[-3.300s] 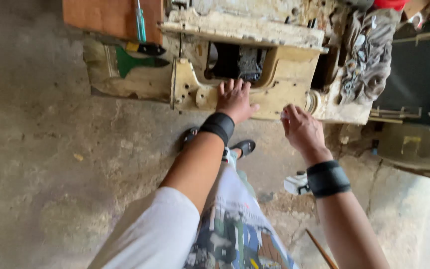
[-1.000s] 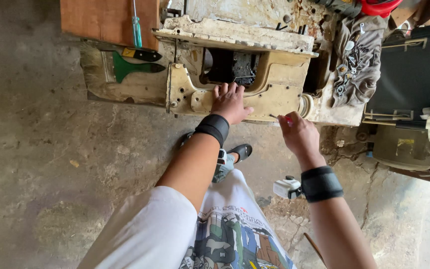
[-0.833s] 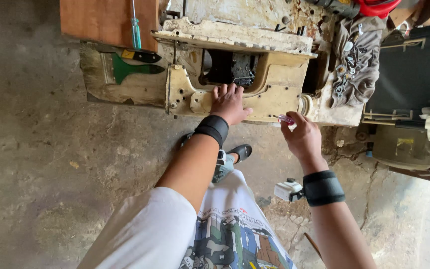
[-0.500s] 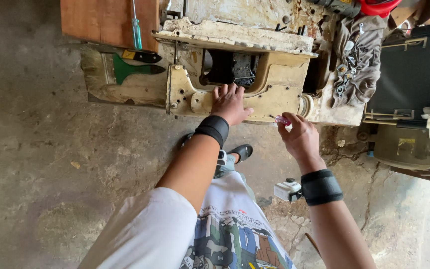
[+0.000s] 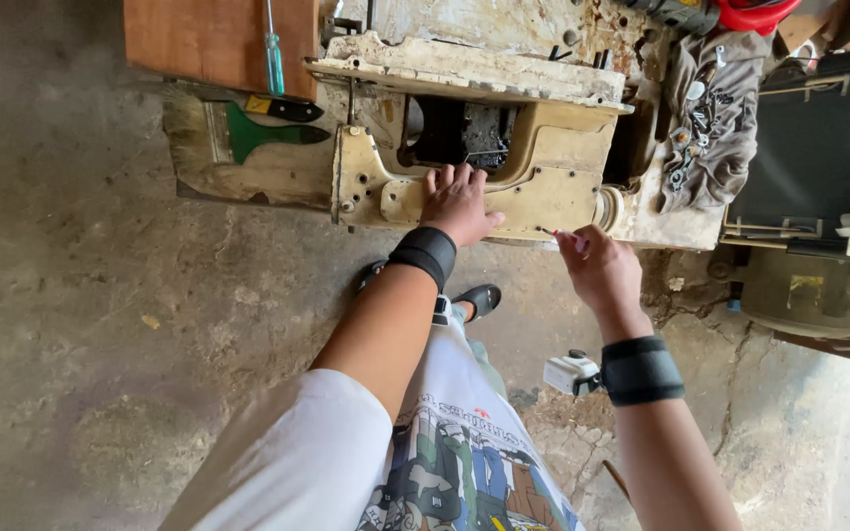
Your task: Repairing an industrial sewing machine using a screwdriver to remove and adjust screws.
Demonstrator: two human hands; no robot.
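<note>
A worn cream machine body [image 5: 543, 187] lies on its side on a low bench, with a dark opening [image 5: 459, 133] showing metal parts. My left hand [image 5: 456, 202] rests flat on the casing just below that opening, fingers spread. My right hand [image 5: 597, 267] is pinched on a small thin tool with a reddish tip [image 5: 561, 235], touching the casing's lower edge near a round end piece [image 5: 607, 208]. Both wrists wear black bands.
A green-handled screwdriver [image 5: 273, 54] lies on a wooden board [image 5: 199, 39]. A green-handled brush [image 5: 248, 131] and a black-handled tool [image 5: 282, 108] lie left of the machine. A grey rag [image 5: 705, 118] hangs at right. A small white bottle [image 5: 571, 374] sits on the concrete floor.
My right hand has moved up and left from the open floor side to the casing's lower edge, now pinching the small tool against it. My left hand stays on the casing.
</note>
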